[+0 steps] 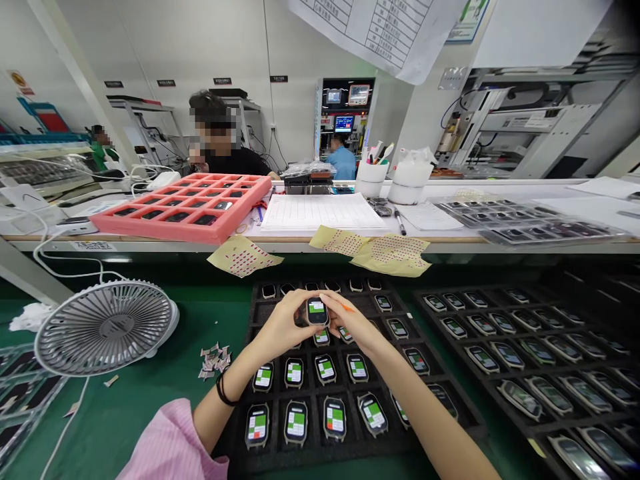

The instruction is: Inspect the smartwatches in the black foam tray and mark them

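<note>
A smartwatch without straps [317, 311] is held up over the black foam tray [274, 455], its lit screen showing green and white blocks. My left hand [284, 321] grips it from the left, with the thumb along its lower edge. On the other side, my right hand [354, 321] has its fingers at the watch's upper right edge and an orange mark on its back. Below both hands, several like watches lie face up in the tray's compartments, many with lit green, white and red screens. My forearms and hands hide some compartments.
A second black tray of watches [484, 359] lies to the right. At left stand a white fan [107, 327] and small paper scraps [215, 361]. Yellow sticker sheets [393, 255] hang off the shelf edge, near a pink foam tray [220, 230]. Other people sit beyond.
</note>
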`<state>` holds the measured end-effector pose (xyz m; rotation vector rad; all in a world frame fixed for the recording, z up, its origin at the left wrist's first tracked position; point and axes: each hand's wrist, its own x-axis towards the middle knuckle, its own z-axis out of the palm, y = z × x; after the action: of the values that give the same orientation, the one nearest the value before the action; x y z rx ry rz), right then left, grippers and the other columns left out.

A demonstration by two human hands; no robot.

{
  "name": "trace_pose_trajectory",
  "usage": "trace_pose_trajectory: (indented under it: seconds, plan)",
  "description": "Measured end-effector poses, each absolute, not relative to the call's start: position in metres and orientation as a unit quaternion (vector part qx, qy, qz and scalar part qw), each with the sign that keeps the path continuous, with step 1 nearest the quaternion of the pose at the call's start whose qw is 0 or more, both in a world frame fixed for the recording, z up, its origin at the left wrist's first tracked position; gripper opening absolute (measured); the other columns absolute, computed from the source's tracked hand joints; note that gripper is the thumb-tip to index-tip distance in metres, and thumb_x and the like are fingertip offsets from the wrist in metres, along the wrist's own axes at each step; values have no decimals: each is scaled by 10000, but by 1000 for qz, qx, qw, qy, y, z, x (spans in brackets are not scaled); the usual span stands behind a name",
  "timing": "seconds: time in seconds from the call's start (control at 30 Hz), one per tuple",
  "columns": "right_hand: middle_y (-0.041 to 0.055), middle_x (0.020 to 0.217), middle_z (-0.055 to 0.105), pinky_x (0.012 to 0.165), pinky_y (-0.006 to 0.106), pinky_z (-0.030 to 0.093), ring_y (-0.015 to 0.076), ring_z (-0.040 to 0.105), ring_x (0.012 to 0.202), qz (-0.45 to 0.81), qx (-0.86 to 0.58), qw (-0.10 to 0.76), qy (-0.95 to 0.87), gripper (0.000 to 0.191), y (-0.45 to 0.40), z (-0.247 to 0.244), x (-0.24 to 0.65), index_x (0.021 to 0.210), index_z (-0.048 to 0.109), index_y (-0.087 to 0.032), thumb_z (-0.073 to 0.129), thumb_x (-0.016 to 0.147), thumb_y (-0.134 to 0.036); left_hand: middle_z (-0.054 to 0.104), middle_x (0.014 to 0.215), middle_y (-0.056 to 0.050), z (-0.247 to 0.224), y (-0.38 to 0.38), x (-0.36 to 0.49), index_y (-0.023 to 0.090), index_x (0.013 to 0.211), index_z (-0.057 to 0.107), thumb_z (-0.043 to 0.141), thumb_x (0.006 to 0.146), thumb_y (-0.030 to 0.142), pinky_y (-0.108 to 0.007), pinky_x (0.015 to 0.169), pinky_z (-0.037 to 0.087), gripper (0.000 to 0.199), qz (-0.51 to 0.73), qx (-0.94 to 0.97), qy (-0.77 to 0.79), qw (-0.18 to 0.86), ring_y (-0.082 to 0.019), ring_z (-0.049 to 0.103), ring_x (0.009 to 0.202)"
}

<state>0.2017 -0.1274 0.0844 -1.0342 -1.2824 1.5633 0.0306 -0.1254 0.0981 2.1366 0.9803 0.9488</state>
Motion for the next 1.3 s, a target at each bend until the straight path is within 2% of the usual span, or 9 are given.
trace_pose_trajectory:
  seconds: [0.13, 0.3, 0.4, 0.53, 0.63, 0.8, 0.97, 1.23, 1.3]
  plan:
    - [14, 862, 615, 394, 203, 352, 66, 492, 482, 594, -435, 424, -527, 420, -130, 81, 200, 1127, 592, -228, 591, 812, -506, 582, 1181, -100, 91, -122, 31, 206, 1118, 605, 745, 688, 150, -401, 974, 434, 456, 336, 821, 373, 273, -259, 525, 1136]
    - [-10, 804, 585, 402, 226, 354, 44, 408, 399, 569, -431, 415, -564, 530, -134, 81, 200, 1256, 538, -249, 658, 784, -458, 650, 1114, -102, 86, -120, 32, 204, 1058, 628, 776, 647, 155, -449, 951, 438, 440, 331, 833, 383, 225, -282, 576, 1058]
    - [0, 834, 602, 444, 227, 411, 68, 453, 472, 593, -403, 422, -554, 573, -137, 89, 202, 1251, 553, -262, 718, 733, -443, 665, 1097, -100, 91, -122, 31, 208, 1059, 632, 782, 673, 239, -418, 922, 458, 415, 368, 827, 370, 209, -266, 598, 1028]
    - [18, 897, 632, 606, 250, 508, 132, 572, 703, 651, -336, 403, -548, 452, -138, 102, 208, 1131, 638, -244, 736, 721, -408, 688, 1064, -88, 101, -128, 32, 225, 1058, 642, 789, 676, 315, -412, 899, 455, 419, 395, 829, 362, 164, -267, 608, 1002]
    - [38, 972, 651, 732, 264, 507, 152, 601, 843, 690, -292, 383, -540, 393, -138, 105, 215, 1090, 664, -210, 734, 735, -364, 704, 1061, -81, 104, -132, 32, 240, 1055, 652, 793, 665, 299, -435, 921, 431, 418, 399, 833, 358, 134, -287, 603, 1031]
    - [37, 922, 676, 745, 283, 484, 146, 608, 798, 667, -296, 401, -553, 376, -139, 105, 219, 1065, 673, -209, 741, 732, -371, 693, 1141, -84, 103, -134, 31, 247, 1097, 635, 796, 673, 314, -428, 943, 412, 459, 413, 837, 337, 124, -284, 607, 1077]
    - [37, 907, 693, 812, 337, 476, 194, 633, 868, 618, -294, 418, -597, 370, -141, 107, 216, 1052, 670, -231, 741, 725, -389, 662, 1211, -100, 100, -132, 32, 246, 1123, 614, 768, 711, 358, -423, 941, 402, 454, 413, 842, 326, 118, -277, 612, 1102]
    - [17, 884, 659, 824, 334, 475, 187, 615, 863, 623, -299, 417, -590, 413, -142, 105, 213, 1072, 637, -241, 764, 694, -348, 695, 1145, -95, 98, -134, 35, 246, 1076, 635, 759, 713, 348, -426, 935, 393, 397, 421, 839, 326, 111, -284, 618, 1097]
    - [1, 857, 634, 777, 308, 476, 173, 599, 821, 625, -307, 417, -583, 428, -142, 103, 211, 1055, 639, -236, 786, 665, -332, 696, 1144, -91, 96, -135, 37, 249, 1080, 635, 752, 717, 325, -426, 936, 391, 389, 420, 843, 320, 102, -285, 614, 1106]
